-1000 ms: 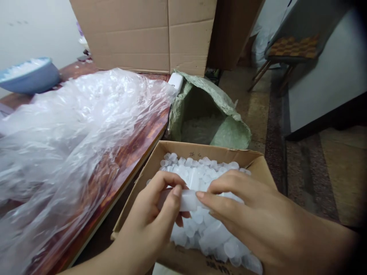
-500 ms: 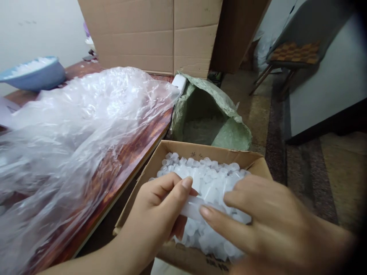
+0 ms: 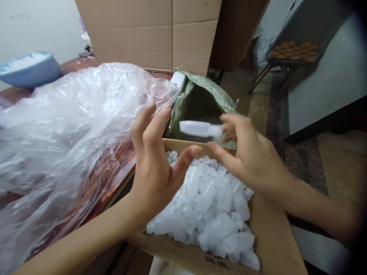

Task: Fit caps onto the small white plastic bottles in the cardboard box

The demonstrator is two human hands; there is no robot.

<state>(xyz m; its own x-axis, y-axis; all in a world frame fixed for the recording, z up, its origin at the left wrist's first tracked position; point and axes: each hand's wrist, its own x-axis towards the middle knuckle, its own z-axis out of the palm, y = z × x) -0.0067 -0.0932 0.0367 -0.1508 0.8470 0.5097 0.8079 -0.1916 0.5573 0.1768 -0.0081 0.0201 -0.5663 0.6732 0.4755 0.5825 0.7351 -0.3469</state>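
Note:
My right hand (image 3: 252,156) holds a small translucent white plastic bottle (image 3: 200,128) by one end, lying sideways in the air over the far rim of a cardboard box (image 3: 275,244). That box is filled with several more of the same white bottles (image 3: 209,210). My left hand (image 3: 156,160) hovers just left of the held bottle with its fingers spread and nothing in them, the thumb reaching toward my right fingertips.
A large crumpled clear plastic bag (image 3: 71,126) covers the wooden table (image 3: 114,168) on the left. A green woven sack (image 3: 206,101) gapes behind the box. A tall cardboard carton (image 3: 149,34) and a blue bowl (image 3: 28,70) stand further back; a chair (image 3: 286,53) is at the right.
Both hands have risen from the pile in the box. My left hand let go of the bottle and spread its fingers; my right hand now holds it alone, higher and further back.

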